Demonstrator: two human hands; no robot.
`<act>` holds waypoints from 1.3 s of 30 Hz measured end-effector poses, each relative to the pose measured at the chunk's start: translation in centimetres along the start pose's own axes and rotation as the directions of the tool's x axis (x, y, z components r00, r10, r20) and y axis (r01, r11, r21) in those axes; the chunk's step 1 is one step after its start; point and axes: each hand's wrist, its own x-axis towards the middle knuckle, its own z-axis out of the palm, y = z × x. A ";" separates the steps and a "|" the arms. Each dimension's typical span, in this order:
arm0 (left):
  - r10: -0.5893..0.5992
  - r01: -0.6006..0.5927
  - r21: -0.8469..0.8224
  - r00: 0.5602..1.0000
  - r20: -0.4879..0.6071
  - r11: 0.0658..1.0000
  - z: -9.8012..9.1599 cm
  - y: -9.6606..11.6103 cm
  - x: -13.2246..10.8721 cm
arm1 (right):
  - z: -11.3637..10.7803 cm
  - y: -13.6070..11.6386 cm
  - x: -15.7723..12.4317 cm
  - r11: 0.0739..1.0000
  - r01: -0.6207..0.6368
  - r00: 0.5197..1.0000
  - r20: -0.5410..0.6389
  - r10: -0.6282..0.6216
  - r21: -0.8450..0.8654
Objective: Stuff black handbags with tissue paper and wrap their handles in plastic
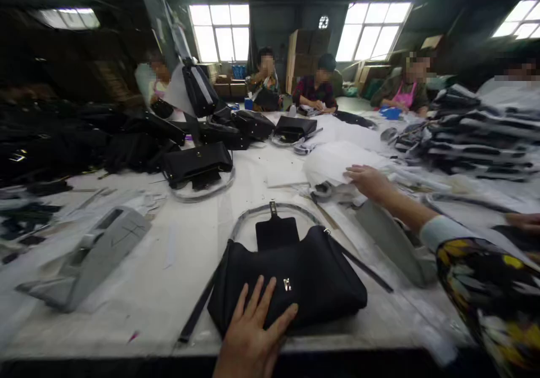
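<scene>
A black handbag (304,277) with a small metal clasp lies on the white table (169,265) right in front of me, its flap and strap loop pointing away. My left hand (253,338) rests flat on the bag's near left corner, fingers spread and open. My right hand (369,181), on an arm in a floral sleeve, reaches out to the right. Its fingers are stretched out on a pile of white paper sheets (337,161), holding nothing that I can see.
A grey tape dispenser (90,257) lies at the left. More black bags (198,164) sit in the table's middle and far left. A stack of dark and white pieces (476,136) rises at the right. Several people sit at the far end. Another person's hand (523,220) shows at the right edge.
</scene>
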 end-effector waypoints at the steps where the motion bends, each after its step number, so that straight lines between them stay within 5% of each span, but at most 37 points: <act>1: 0.002 -0.002 0.004 1.000 -0.003 1.000 0.1 0.0 -0.1 | -0.4 0.2 0.3 1.000 -0.007 1.000 -0.004 0.007 -0.007; 7: 0.043 -0.045 0.072 0.999 0.022 0.996 -0.3 -0.2 0.0 | -3.6 0.5 2.7 1.000 -0.016 0.999 -0.040 0.015 -0.017; 11: 0.128 -0.138 0.138 0.988 0.083 0.981 -1.4 -0.6 0.4 | -7.3 -1.5 4.1 0.996 -0.074 0.970 -0.237 0.061 -0.049; 15: 0.169 -0.183 0.161 0.981 0.099 0.970 -1.8 -0.7 0.6 | -11.7 -8.3 2.6 0.996 -0.038 0.906 -0.422 -0.002 -0.086; 17: 0.152 -0.167 0.146 0.982 0.108 0.975 -1.8 -0.7 0.5 | -13.4 -13.4 0.2 0.976 0.183 0.876 -0.432 -0.216 -0.118; 20: 0.108 -0.123 0.104 0.984 0.141 0.987 -1.8 -0.5 0.4 | -14.4 -21.1 -4.2 0.837 0.543 0.738 -0.437 -0.514 -0.068; 22: 0.079 -0.090 0.060 0.984 0.160 0.994 -2.0 -0.3 0.4 | -14.1 -25.0 -7.0 0.778 0.625 0.741 -0.361 -0.566 0.065; 24: 0.059 -0.059 -0.007 0.985 0.160 0.998 -2.2 -0.2 0.5 | -13.4 -27.0 -9.0 0.760 0.606 0.795 -0.219 -0.566 0.236; 27: 0.057 -0.040 -0.115 0.987 0.149 0.993 -2.6 -0.2 0.7 | -11.7 -26.5 -10.3 0.755 0.504 0.826 0.021 -0.563 0.420; 32: 0.039 -0.019 -0.175 0.993 0.112 0.984 -2.4 -0.2 0.7 | -9.1 -21.9 -9.7 0.824 0.296 0.827 0.302 -0.474 0.484; 39: 0.023 -0.003 -0.147 0.990 0.141 0.989 -2.1 -0.2 0.4 | -7.9 -21.1 -7.8 0.764 0.388 0.739 0.322 -0.592 0.515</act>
